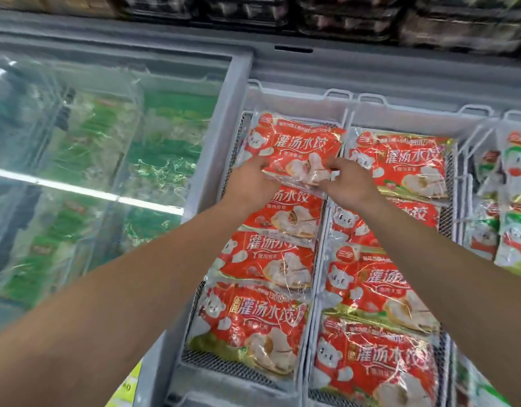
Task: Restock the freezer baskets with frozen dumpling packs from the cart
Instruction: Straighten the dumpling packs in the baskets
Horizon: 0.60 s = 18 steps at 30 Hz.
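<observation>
A red frozen dumpling pack (pixel 294 148) lies at the far end of the left white wire basket (pixel 224 177), on top of a row of like red packs (pixel 262 327). My left hand (pixel 250 183) grips its near left corner and my right hand (pixel 347 180) pinches its near right edge. A second basket (pixel 451 171) to the right holds more red packs (pixel 400 163). The cart is out of view.
A closed glass freezer lid (pixel 106 148) covers green packs on the left. Green-and-red packs (pixel 514 201) fill a basket at the far right. Dark trays (pixel 356 22) stand on a shelf behind the freezer's grey rim (pixel 371 71).
</observation>
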Motion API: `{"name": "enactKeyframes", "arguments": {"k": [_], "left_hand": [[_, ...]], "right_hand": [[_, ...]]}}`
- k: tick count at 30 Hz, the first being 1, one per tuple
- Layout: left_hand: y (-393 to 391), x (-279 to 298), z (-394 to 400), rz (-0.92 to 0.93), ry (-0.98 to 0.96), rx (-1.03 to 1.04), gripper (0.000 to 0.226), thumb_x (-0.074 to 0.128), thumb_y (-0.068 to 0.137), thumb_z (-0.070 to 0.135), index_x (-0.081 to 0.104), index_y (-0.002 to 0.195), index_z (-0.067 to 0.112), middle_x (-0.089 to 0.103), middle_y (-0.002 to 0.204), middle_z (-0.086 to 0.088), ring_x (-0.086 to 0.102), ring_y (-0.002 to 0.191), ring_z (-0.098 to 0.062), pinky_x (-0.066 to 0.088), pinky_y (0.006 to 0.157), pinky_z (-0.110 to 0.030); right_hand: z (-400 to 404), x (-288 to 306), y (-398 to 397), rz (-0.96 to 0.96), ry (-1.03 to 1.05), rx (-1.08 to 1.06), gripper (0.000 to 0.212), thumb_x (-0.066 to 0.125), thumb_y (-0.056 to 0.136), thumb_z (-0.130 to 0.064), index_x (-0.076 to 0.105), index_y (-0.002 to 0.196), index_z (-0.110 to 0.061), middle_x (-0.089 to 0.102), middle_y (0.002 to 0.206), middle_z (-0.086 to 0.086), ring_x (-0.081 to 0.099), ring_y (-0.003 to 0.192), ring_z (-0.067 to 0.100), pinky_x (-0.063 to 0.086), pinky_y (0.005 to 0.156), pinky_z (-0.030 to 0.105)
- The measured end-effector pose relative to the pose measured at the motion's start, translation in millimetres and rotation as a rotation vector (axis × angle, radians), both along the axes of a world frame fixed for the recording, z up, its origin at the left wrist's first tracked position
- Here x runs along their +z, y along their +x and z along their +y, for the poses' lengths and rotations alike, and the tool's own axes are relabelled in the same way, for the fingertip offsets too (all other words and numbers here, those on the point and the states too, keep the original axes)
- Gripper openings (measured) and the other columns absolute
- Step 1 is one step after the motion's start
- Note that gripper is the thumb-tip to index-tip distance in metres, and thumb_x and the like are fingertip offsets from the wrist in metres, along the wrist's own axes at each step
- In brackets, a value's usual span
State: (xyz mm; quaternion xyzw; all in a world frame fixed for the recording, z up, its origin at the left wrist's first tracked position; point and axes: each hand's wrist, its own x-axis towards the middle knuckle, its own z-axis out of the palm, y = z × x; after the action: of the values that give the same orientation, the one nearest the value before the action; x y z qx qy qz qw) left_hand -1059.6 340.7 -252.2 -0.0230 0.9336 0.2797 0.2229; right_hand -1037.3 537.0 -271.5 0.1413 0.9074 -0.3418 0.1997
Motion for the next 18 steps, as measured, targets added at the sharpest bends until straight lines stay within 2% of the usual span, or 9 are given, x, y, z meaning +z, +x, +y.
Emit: {"name": "enactKeyframes", "arguments": {"k": [2,7,11,14,16,18], "left_hand": [[5.9,-3.7,-6.0,0.004,-0.019,-0.045,0.051,0.063,0.090,0.022,0.054,0.140,0.017,0.063,0.134,-0.007,0.058,0.122,-0.026,0.041,0.096,-0.026],[-2.8,-17.9,-5.4,0.012,-0.019,-0.108,0.052,0.062,0.093,0.024,0.050,0.142,0.015,0.060,0.138,-0.008,0.055,0.126,-0.029,0.044,0.099,-0.031],[-25.4,-32.6,3.9,0.006,-0.028,-0.121,0.058,0.064,0.092,0.030,0.046,0.145,0.015,0.057,0.139,-0.009,0.054,0.126,-0.031,0.046,0.104,-0.040],[-44.9,-52.0,14.1,0.006,-0.051,-0.121,0.065,0.065,0.090,0.030,0.041,0.148,0.014,0.052,0.143,-0.011,0.052,0.128,-0.031,0.047,0.105,-0.044],[-62.1,-69.0,24.1,-0.007,-0.059,-0.140,0.072,0.069,0.087,0.034,0.039,0.150,0.015,0.047,0.147,-0.013,0.047,0.133,-0.033,0.044,0.109,-0.045],[-78.4,-85.4,34.1,-0.029,-0.067,-0.149,0.081,0.071,0.084,0.038,0.033,0.153,0.019,0.035,0.157,-0.014,0.033,0.144,-0.036,0.034,0.117,-0.047]], "right_hand": [[-2.6,-1.4,6.7,0.019,0.067,0.058,0.052,0.068,0.090,-0.027,0.054,0.138,-0.013,0.054,0.141,0.010,0.054,0.124,0.029,0.042,0.094,0.030],[-0.5,-7.4,6.4,0.059,0.261,0.187,0.067,0.073,0.085,-0.040,0.050,0.140,-0.011,0.049,0.142,0.015,0.050,0.127,0.033,0.042,0.102,0.038],[-0.2,-8.5,-12.5,0.040,0.360,0.282,0.073,0.075,0.083,-0.036,0.044,0.143,-0.010,0.045,0.145,0.014,0.047,0.128,0.035,0.045,0.103,0.043],[1.6,-15.8,-37.9,0.019,0.413,0.367,0.079,0.075,0.081,-0.035,0.039,0.147,-0.011,0.042,0.147,0.012,0.044,0.131,0.034,0.044,0.104,0.041],[3.5,-26.1,-59.2,0.011,0.448,0.426,0.086,0.075,0.080,-0.039,0.033,0.151,-0.012,0.037,0.152,0.011,0.038,0.137,0.033,0.040,0.109,0.040],[3.6,-37.6,-76.5,-0.041,0.506,0.494,0.098,0.074,0.079,-0.048,0.023,0.155,-0.014,0.024,0.160,0.011,0.022,0.147,0.032,0.029,0.116,0.042]]}}
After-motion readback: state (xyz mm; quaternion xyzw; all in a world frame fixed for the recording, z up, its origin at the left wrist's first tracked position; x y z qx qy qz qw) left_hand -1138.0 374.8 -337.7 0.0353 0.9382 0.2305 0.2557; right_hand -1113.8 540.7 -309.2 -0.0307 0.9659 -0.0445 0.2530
